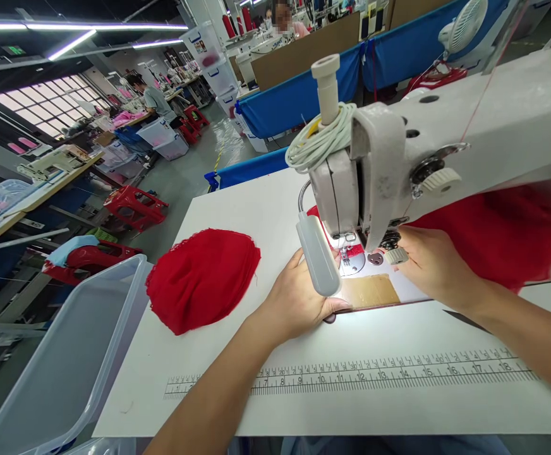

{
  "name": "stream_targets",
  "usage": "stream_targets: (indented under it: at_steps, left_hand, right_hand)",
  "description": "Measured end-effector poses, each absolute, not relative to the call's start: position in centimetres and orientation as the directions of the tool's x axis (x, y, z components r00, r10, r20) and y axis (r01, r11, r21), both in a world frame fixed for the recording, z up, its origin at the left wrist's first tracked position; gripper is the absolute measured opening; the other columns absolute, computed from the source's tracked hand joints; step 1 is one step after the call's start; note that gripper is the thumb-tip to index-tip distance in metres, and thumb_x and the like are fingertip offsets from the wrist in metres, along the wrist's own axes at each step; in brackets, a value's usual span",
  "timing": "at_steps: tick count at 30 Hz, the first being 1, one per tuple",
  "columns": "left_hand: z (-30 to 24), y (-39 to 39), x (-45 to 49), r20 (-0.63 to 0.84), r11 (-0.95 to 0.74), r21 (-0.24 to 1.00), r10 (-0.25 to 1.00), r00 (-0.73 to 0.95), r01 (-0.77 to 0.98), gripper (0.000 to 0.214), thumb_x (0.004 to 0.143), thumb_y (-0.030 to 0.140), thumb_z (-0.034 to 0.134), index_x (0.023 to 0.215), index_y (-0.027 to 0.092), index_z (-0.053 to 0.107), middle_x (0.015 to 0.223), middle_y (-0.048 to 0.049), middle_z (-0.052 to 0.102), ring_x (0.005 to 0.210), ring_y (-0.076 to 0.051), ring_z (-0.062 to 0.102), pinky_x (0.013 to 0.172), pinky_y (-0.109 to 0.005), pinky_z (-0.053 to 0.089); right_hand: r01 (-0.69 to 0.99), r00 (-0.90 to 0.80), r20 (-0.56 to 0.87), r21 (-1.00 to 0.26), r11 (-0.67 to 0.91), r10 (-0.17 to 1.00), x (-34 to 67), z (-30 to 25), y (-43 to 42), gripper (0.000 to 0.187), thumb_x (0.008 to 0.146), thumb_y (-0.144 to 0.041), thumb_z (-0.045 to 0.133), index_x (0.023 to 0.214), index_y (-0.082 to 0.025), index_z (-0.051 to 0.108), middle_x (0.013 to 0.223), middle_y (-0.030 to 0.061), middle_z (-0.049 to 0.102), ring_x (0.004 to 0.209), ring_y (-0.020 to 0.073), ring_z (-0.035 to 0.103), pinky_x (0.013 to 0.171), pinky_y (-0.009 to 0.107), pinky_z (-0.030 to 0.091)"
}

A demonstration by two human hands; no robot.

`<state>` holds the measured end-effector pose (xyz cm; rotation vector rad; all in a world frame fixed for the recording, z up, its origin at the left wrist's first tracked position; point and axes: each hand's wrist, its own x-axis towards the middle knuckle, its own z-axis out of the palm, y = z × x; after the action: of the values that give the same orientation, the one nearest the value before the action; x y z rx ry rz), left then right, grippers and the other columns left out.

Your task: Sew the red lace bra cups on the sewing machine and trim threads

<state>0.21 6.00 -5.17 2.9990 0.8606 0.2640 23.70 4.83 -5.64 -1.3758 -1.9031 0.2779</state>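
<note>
My left hand [294, 300] rests on the sewing machine bed left of the needle, its thumb stretched out along the brass-coloured plate [373, 290]. A grey lamp [320, 256] hides some of its fingertips. A bit of red fabric [354, 250] shows under the presser foot [345, 258]. To the right of the needle, my right hand [429, 262] is closed, its fingertips partly behind the machine's knob [396, 254]; what they hold is hidden. Behind that hand spreads a larger red cloth [498, 234]. A stack of red fabric pieces [203, 278] lies on the table at left.
The sewing machine [474, 126] overhangs the white table [162, 414], which has a printed ruler [380, 374] near its front edge. A clear plastic bin [74, 354] stands at the left edge. Beyond are red stools [136, 207], a blue cloth barrier [299, 95], a fan [462, 28] and other people.
</note>
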Motion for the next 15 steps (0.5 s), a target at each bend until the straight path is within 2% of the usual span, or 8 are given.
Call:
stream_targets:
  at_steps: [6, 15]
  left_hand:
    - [-5.05, 6.08, 0.25, 0.171, -0.848, 0.066, 0.529, 0.831, 0.526, 0.058, 0.094, 0.060, 0.034, 0.111, 0.015, 0.068, 0.129, -0.0155, 0.061, 0.120, -0.031, 0.055, 0.111, -0.056, 0.035]
    - [-4.93, 6.05, 0.36, 0.166, -0.837, 0.068, 0.546, 0.821, 0.542, 0.065, 0.093, 0.063, 0.031, 0.120, 0.012, 0.061, 0.131, -0.0169, 0.060, 0.120, -0.030, 0.056, 0.111, -0.055, 0.035]
  right_hand:
    - [0.692, -0.162, 0.484, -0.566, 0.448, 0.860, 23.72, -5.68, 4.89, 0.024, 0.085, -0.022, 0.039, 0.062, -0.023, 0.037, 0.053, -0.0005, 0.051, 0.049, 0.0133, 0.046, 0.047, 0.024, 0.033]
    - [0.711, -0.109, 0.475, -0.577, 0.403, 0.873, 23.50, -6.07, 4.81, 0.024, 0.083, -0.022, 0.040, 0.060, -0.023, 0.033, 0.052, -0.0025, 0.044, 0.049, 0.0120, 0.041, 0.047, 0.024, 0.029]
